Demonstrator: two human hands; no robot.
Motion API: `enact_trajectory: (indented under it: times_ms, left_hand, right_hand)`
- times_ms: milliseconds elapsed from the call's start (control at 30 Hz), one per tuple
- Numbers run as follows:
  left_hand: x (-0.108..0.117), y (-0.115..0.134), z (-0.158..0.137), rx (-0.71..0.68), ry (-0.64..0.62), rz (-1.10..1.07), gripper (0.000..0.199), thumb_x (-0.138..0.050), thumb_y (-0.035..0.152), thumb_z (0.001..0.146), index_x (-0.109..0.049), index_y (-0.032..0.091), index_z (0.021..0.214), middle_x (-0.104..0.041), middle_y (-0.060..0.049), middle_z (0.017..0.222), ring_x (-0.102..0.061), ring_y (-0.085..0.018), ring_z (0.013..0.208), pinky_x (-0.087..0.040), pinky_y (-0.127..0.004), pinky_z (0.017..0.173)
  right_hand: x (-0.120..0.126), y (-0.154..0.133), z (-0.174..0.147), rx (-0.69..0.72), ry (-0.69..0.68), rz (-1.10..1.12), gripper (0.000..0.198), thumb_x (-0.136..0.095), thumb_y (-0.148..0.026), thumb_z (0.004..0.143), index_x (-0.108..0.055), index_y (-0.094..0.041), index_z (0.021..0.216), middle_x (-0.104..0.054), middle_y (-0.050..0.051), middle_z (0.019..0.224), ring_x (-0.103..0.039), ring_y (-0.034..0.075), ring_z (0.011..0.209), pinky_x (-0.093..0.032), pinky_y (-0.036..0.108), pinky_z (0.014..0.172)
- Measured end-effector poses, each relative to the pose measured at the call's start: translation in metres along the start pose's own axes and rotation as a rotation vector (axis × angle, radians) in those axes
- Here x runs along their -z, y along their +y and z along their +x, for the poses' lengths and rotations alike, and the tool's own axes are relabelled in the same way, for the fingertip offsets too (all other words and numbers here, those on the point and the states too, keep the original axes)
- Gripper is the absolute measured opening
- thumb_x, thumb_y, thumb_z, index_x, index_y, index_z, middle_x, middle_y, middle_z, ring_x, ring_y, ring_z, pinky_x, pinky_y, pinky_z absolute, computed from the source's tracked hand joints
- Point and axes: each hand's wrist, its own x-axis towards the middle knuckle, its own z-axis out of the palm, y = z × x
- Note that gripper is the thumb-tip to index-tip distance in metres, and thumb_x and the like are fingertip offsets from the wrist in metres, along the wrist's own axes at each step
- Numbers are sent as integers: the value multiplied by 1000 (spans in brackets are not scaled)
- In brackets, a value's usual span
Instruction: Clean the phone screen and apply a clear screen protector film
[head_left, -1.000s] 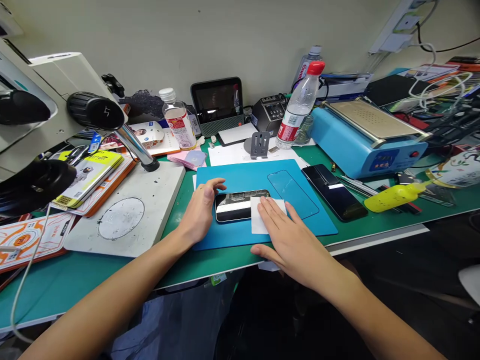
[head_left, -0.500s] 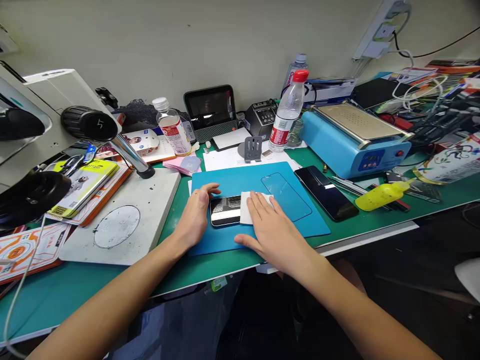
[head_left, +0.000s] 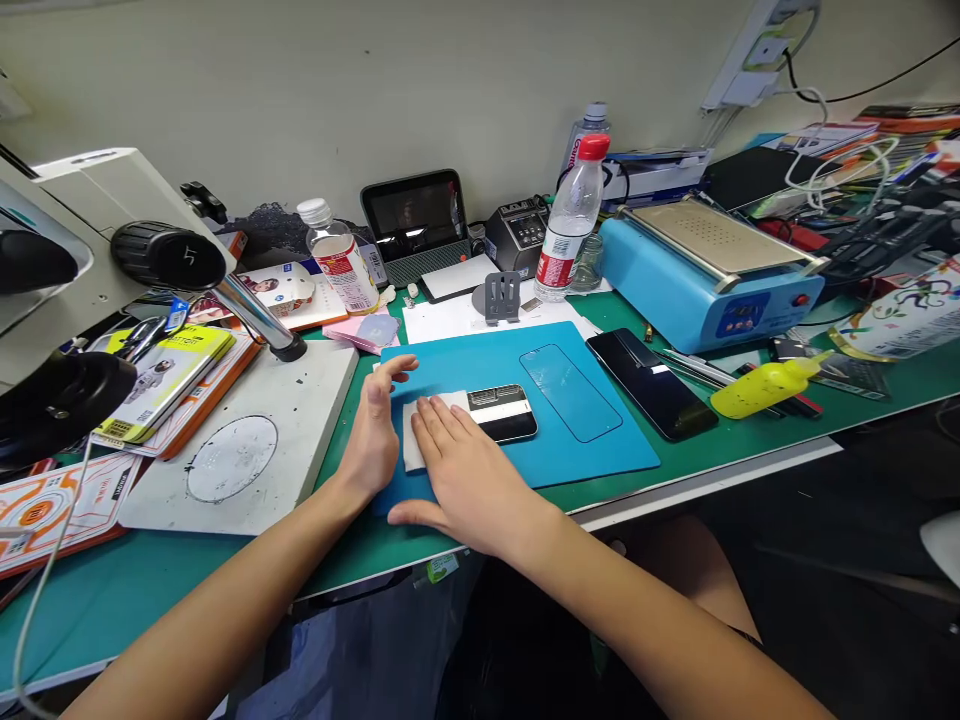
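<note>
A phone (head_left: 517,422) lies face up on a blue mat (head_left: 465,362), with light reflected in its dark screen. My right hand (head_left: 474,475) rests flat, fingers straight, over a folded white wipe (head_left: 412,455) at the phone's left end. The wipe and hand hide that end. To the left, my left hand (head_left: 373,430) is held on its edge with fingers apart and nothing in it. On the right part of the mat lies a clear screen protector (head_left: 571,393) with a dark outline. A larger black phone (head_left: 660,395) lies just right of the mat.
A blue heating-plate machine (head_left: 705,280) stands at the back right, with a yellow squeeze bottle (head_left: 765,390) before it. Bottles, including a red-capped one (head_left: 566,225), stand behind the mat. A microscope stand base (head_left: 300,440) and stacked boxes (head_left: 161,380) occupy the left.
My right hand and the wipe have moved left, while the phone has shifted right on the mat. The left hand has moved slightly left, off the phone's end.
</note>
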Motion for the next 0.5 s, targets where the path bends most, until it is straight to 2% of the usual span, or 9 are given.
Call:
enact_trajectory:
  times_ms: [200, 333, 500]
  left_hand:
    - [0, 6, -2, 13, -10, -2, 82, -3, 78, 98, -57, 27, 135, -59, -9, 137, -54, -27, 125, -36, -50, 117]
    - [2, 13, -2, 33, -36, 26, 83, -3, 77, 97, -55, 26, 137, -58, -11, 137, -52, -27, 126, -34, -51, 118]
    - [4, 18, -2, 59, -63, 36, 85, -2, 79, 96, -54, 26, 137, -57, -11, 137, -50, -28, 128, -33, -51, 119]
  right_hand:
    - [4, 7, -40, 108, 25, -69, 103, -40, -77, 93, -41, 6, 154, -36, 28, 164, -33, 39, 154, -33, 54, 125]
    - [13, 27, -65, 68, 32, -139, 91, -42, -70, 98, -43, 3, 154, -37, 26, 164, -36, 39, 153, -40, 56, 121]
    - [22, 51, -89, 9, 59, -207, 88, -41, -67, 100, -39, 0, 157, -37, 25, 164, -38, 38, 152, -44, 59, 117]
